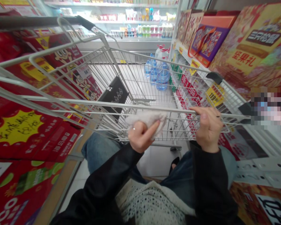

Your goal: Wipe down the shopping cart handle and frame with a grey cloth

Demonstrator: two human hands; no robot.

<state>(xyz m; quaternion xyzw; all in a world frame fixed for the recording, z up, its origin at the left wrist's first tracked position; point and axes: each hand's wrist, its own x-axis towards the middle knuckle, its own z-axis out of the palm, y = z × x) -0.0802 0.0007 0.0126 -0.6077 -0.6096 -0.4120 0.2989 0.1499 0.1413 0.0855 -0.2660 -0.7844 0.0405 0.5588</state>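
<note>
A wire shopping cart (187, 125) stands right in front of me, its basket spanning most of the view. My left hand (141, 134) presses a crumpled white cloth or tissue (146, 118) against the cart's near wires, one finger stretched across it. A ring shows on that hand. On the right, my right hand (207, 125) grips the upper wire of the same side, with its fingers curled over it. Inside the cart is a dark grey panel (114, 97) with printed symbols. The cart's handle (35, 23) crosses the upper left.
Red cartons (32, 134) are stacked close on the left. Gift boxes (250, 47) line a shelf at right, above a price tag (214, 94). Behind the cart, large water bottles (162, 76) stand on the floor before a refrigerated display (131, 22).
</note>
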